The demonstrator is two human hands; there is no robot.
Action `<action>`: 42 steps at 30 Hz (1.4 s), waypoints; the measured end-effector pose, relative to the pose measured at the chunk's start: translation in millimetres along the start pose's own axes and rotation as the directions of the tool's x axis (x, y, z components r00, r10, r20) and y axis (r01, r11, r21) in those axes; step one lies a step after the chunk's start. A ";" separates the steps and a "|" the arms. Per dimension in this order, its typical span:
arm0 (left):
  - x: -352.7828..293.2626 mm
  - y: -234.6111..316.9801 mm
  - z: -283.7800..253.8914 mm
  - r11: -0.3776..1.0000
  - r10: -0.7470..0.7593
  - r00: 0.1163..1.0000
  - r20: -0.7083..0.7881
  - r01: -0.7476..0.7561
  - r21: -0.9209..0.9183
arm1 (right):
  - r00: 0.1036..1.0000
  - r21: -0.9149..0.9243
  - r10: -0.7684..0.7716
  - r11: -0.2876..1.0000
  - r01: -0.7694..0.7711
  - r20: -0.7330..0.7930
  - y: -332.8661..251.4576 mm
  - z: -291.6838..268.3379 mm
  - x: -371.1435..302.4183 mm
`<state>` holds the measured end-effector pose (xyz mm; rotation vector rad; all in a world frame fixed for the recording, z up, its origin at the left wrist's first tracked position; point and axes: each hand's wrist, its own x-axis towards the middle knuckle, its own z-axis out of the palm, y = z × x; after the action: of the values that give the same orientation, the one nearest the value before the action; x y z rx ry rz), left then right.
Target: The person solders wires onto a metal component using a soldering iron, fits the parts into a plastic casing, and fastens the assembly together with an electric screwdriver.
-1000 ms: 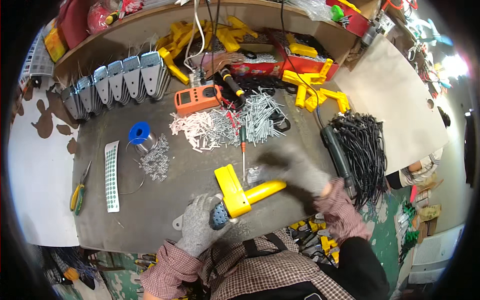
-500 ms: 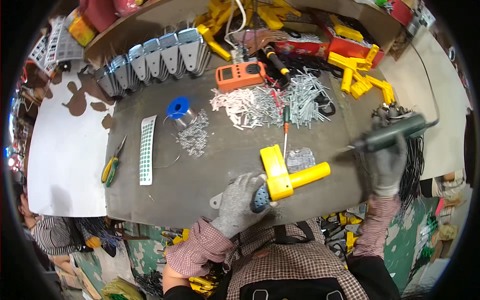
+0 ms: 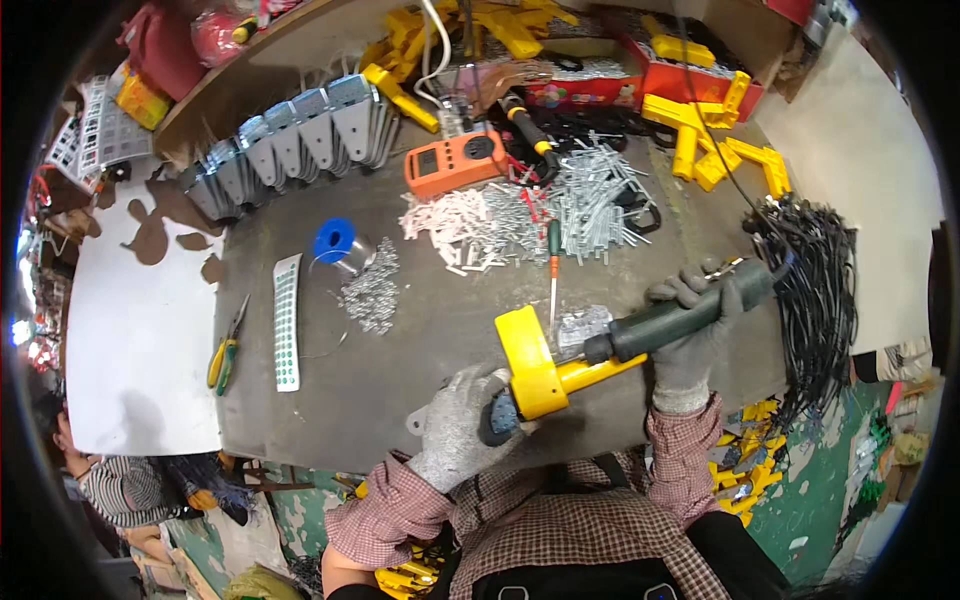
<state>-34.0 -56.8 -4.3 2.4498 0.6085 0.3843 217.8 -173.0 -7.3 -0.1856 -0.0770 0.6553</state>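
Note:
My gloved left hand point(image 3: 458, 428) is closed round the near end of a yellow plastic housing point(image 3: 530, 362), which has a handle-like tube pointing right. A dark blue-grey piece point(image 3: 500, 415) shows between that glove and the housing. My gloved right hand point(image 3: 688, 370) grips a dark green electric screwdriver point(image 3: 680, 322), tilted with its tip toward the left. The tip meets or lies very close to the housing's right side; I cannot tell if it touches. Just beyond lie a small clear plastic bag point(image 3: 582, 328) and a hand screwdriver point(image 3: 554, 262).
Piles of screws point(image 3: 595, 200) and pale pins point(image 3: 450, 225), an orange multimeter point(image 3: 455, 163) and a solder spool point(image 3: 338, 244) lie farther back. Pliers point(image 3: 228, 350) and a sticker strip point(image 3: 287, 325) are at left. Black cables point(image 3: 815, 290) hang over the right edge. Metal brackets point(image 3: 310, 135) line the back.
My right hand has brought the electric screwdriver from the right side of the table leftward to the yellow housing. My left hand keeps its hold, and the whole view has shifted slightly.

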 end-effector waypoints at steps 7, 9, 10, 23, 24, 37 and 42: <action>0.2 -10.1 -10.5 0.948 -0.082 0.996 -0.028 0.069 -0.312 | 0.993 -0.035 -0.031 0.999 0.035 0.110 -4.8 -6.6 5.4; 3.9 -45.2 -27.2 0.836 -0.274 0.936 -0.219 0.119 -0.535 | 0.987 -0.073 -0.054 0.995 0.066 0.154 -4.5 -12.2 3.4; 11.9 -65.3 -51.7 0.823 -0.394 0.861 -0.322 0.174 -0.541 | 0.988 -0.077 -0.060 0.994 0.072 0.139 -4.1 -12.6 2.2; 41.5 -135.2 -102.8 0.715 -0.202 0.952 -0.229 0.303 0.630 | 0.984 -0.058 0.022 0.998 -0.012 0.178 -0.2 -17.5 3.4; 35.5 -124.3 -93.8 0.762 -0.131 0.940 -0.314 0.298 0.575 | 0.985 -0.079 0.008 0.997 0.006 0.173 0.3 -15.5 5.5; -9.9 -20.4 16.8 0.945 -0.133 0.962 -0.239 0.050 -0.324 | 0.974 0.066 0.075 0.994 -0.091 0.215 4.9 -6.7 4.1; -10.7 -25.6 23.9 0.941 -0.099 0.964 -0.248 0.009 -0.339 | 0.984 0.116 0.057 0.990 -0.078 0.170 10.5 -2.4 1.5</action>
<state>-42.2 -54.6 -39.9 2.0664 0.6580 0.7349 213.0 -164.3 -11.7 -0.0146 -0.1914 0.7402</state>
